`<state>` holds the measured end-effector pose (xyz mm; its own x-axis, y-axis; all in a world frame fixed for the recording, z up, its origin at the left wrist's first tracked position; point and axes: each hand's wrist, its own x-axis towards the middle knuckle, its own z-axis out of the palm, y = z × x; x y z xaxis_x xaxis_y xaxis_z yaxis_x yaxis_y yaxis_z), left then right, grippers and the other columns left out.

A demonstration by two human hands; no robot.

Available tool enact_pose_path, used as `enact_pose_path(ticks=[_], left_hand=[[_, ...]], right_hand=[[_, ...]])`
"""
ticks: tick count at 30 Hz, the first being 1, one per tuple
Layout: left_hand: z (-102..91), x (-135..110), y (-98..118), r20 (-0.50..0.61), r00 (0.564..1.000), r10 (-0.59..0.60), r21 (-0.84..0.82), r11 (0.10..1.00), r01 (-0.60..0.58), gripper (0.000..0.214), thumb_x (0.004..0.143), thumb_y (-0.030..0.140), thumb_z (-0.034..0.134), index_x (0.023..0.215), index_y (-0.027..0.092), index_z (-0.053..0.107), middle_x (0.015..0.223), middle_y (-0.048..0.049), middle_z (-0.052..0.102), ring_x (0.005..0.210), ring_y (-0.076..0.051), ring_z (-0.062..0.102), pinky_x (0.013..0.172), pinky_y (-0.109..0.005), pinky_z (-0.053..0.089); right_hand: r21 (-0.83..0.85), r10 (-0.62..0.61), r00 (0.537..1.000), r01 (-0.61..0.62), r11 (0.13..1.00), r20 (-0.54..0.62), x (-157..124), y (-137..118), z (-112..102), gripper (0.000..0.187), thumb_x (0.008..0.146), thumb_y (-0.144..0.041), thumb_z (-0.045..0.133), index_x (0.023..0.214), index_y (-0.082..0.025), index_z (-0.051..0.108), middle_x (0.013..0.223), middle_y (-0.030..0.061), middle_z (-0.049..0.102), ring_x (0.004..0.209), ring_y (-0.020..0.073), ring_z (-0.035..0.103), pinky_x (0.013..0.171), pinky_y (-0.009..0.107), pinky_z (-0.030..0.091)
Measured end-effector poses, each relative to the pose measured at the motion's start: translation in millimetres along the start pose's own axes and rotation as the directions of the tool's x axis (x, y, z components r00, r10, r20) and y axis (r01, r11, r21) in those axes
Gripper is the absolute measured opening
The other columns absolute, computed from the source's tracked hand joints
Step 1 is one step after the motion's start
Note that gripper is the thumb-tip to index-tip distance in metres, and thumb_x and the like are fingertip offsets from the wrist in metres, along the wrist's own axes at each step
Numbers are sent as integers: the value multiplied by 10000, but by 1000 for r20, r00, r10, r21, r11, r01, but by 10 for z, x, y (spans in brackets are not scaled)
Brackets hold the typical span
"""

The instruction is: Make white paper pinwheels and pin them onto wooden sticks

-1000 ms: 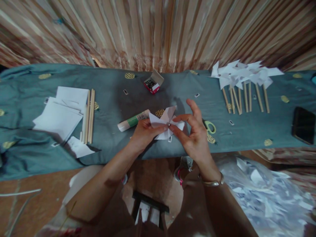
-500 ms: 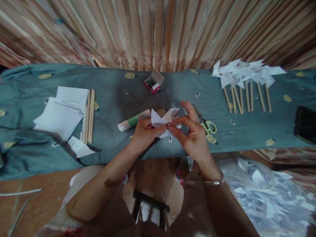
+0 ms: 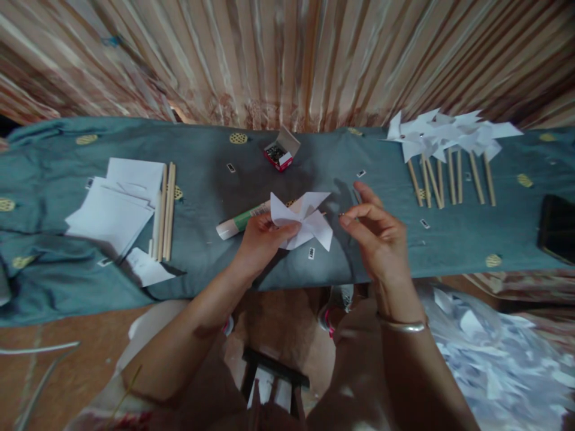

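A white paper pinwheel point(image 3: 314, 224) with folded blades is pinched by my left hand point(image 3: 266, 239), the thumb lying close to its middle. To the right of it, my right hand point(image 3: 381, 236) is apart from the paper. Its thumb and index finger pinch a tiny shiny thumbtack point(image 3: 341, 215), while the other fingers are loosely bent. A glue stick point(image 3: 240, 222) with a green label lies behind my left hand. The end of a thin wooden stick point(image 3: 324, 214) shows past the pinwheel. My right hand hides the scissors.
An open red box point(image 3: 281, 157) holds small metal tacks. At left are white paper sheets point(image 3: 112, 218) and wooden sticks point(image 3: 168, 212). Several finished pinwheels point(image 3: 449, 134) lie at back right, near a dark phone point(image 3: 557, 227). A clear bag of paper pieces point(image 3: 507, 353) stands below right.
My right hand has drawn away to the right from the pinwheel's middle with the thumbtack, now covering the scissors. The pinwheel has turned flatter in my left hand, showing its blades.
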<state>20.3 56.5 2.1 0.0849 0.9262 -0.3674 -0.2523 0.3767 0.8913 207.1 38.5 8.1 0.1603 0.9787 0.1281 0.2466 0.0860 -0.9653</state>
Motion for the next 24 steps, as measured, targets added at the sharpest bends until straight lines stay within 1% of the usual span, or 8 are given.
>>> enact_pose_path(ticks=[2, 4, 7, 10, 12, 18, 21, 24], left_hand=[[6, -3, 10, 4, 1000, -14, -19, 1000, 14, 77, 590, 192, 761, 642, 179, 706, 670, -6, 723, 620, -140, 629, 650, -270, 510], [14, -9, 20, 9, 999, -31, -19, 999, 31, 71, 603, 189, 757, 646, 178, 702, 660, -3, 714, 609, -136, 620, 639, -267, 497], [16, -13, 11, 8, 999, -40, 34, 999, 40, 57, 623, 195, 746, 630, 181, 692, 643, -7, 700, 593, -140, 606, 606, -266, 473], [-5, -4, -39, 36, 999, 25, 132, 991, -30, 58, 651, 220, 725, 630, 188, 681, 650, -10, 693, 597, -145, 597, 594, -267, 464], [-22, -1, -72, 61, 993, 104, 213, 970, -115, 48, 679, 228, 702, 655, 193, 681, 672, -5, 688, 619, -143, 596, 609, -263, 465], [-27, -38, -42, 96, 960, 262, 476, 835, -275, 54, 715, 182, 655, 663, 194, 652, 675, 13, 654, 678, -142, 591, 649, -254, 458], [-25, -39, -40, 105, 963, 248, 452, 851, -269, 40, 710, 190, 656, 670, 187, 659, 680, 15, 656, 673, -136, 587, 650, -251, 460], [-18, -27, -62, 91, 988, 124, 321, 936, -147, 43, 697, 222, 686, 706, 180, 690, 685, 9, 674, 643, -130, 587, 611, -241, 462]], right_hand=[[-155, -7, 998, -2, 988, -56, 39, 100, -73, 36, 732, -251, 729, 739, -239, 696, 1415, 35, 549, 1396, 291, 414, 1185, 570, 208], [-288, -3, 999, -11, 958, -50, 58, 187, -112, 31, 707, -230, 729, 701, -227, 699, 1383, 57, 571, 1358, 314, 452, 1174, 584, 226], [-382, -29, 998, 9, 924, -46, 50, 200, -112, 39, 724, -247, 720, 758, -229, 714, 1364, 65, 581, 1337, 322, 472, 1153, 595, 272], [-370, -121, 987, 74, 926, -104, 18, 58, -63, 109, 779, -279, 695, 885, -257, 714, 1424, 42, 522, 1378, 298, 427, 1161, 577, 276], [-320, -143, 985, 104, 942, -101, -7, -64, -1, 53, 802, -290, 684, 840, -261, 706, 1471, 15, 471, 1420, 289, 373, 1185, 554, 241], [-193, -53, 999, 54, 980, 11, -57, -210, 253, 135, 795, -331, 699, 709, -229, 682, 1455, 28, 510, 1452, 294, 324, 1200, 530, 201], [-171, -8, 1000, 13, 985, 29, -51, -182, 315, 174, 760, -305, 733, 636, -217, 648, 1455, 28, 516, 1459, 286, 312, 1205, 491, 202], [-135, 27, 999, -22, 991, 41, -27, -147, 316, 184, 742, -288, 743, 610, -215, 638, 1429, 22, 544, 1442, 275, 348, 1211, 469, 200]])
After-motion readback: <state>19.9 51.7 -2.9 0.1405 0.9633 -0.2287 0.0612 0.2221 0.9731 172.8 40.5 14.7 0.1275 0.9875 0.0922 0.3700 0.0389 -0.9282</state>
